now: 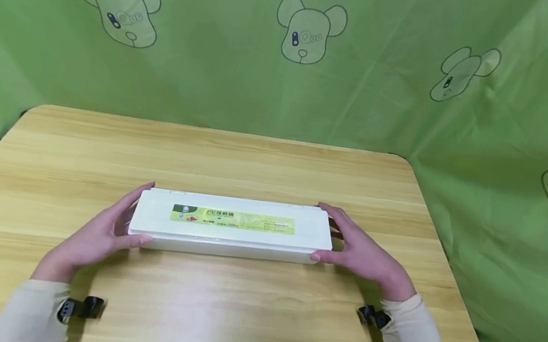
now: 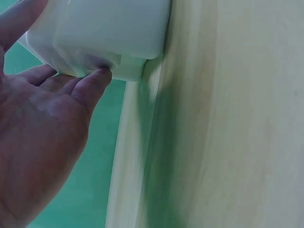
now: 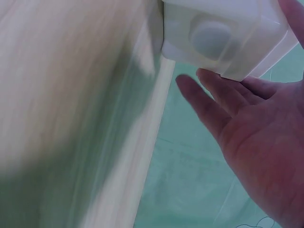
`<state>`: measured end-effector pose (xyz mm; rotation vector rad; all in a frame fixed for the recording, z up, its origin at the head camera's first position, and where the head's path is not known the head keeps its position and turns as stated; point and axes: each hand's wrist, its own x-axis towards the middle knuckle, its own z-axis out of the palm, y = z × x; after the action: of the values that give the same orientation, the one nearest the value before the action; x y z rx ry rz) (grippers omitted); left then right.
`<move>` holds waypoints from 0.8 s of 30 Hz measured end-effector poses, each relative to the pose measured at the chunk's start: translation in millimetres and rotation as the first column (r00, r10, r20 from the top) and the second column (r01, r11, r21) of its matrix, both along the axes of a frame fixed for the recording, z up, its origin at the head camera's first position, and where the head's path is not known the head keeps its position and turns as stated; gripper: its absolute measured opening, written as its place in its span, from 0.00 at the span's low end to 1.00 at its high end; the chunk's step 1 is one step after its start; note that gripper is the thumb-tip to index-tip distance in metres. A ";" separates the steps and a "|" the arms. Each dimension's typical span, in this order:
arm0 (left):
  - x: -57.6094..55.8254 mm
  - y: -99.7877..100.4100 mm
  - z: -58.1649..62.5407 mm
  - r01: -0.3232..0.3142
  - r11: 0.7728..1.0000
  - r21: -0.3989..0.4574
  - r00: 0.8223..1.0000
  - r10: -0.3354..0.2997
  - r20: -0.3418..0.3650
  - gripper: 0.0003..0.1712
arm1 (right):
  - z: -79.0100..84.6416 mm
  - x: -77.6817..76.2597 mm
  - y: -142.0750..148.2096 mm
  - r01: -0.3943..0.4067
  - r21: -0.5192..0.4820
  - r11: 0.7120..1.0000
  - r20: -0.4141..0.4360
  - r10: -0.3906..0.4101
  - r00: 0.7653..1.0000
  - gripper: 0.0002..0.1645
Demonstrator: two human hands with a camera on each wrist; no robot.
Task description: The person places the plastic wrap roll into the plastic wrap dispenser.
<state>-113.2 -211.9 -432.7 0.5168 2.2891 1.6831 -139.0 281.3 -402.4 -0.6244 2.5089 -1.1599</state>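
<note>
A long white cling film box (image 1: pixel 236 235), with a green and yellow label (image 1: pixel 233 219) on its lid, lies crosswise on the wooden table. Its lid is down. At the box's left end my left hand (image 1: pixel 100 235) grips it, thumb on the front edge and fingers reaching round to the back. The right hand (image 1: pixel 364 256) holds the opposite end in the same way. In the right wrist view a round recess (image 3: pixel 212 39) shows on the end face, with some fingers along the back side. The left wrist view shows fingertips (image 2: pixel 102 75) touching the box's other end.
The light wooden table (image 1: pixel 218 306) extends round the box on all sides. Behind it and to the right hangs a green curtain (image 1: pixel 212 85) printed with mouse-head drawings. Small black wrist cameras (image 1: pixel 80 308) sit on both sleeves.
</note>
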 end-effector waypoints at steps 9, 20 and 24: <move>-0.8 -0.7 -0.3 -0.022 0.999 0.038 1.000 0.022 0.011 0.58 | 2.0 0.7 4.8 -0.011 0.015 1.000 0.022 0.011 1.000 0.62; -1.6 0.5 1.4 -0.027 1.000 0.011 1.000 0.027 0.002 0.57 | 2.8 -1.0 5.7 -0.003 0.000 1.000 0.045 0.003 0.999 0.62; -0.4 0.6 1.2 -0.022 0.999 -0.024 1.000 0.022 -0.001 0.56 | 2.3 -1.3 5.7 0.006 0.005 1.000 0.058 -0.007 0.998 0.63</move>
<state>-113.5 -211.3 -431.5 0.4890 2.3205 1.6641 -140.3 287.1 -400.1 -0.5736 2.4666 -1.1570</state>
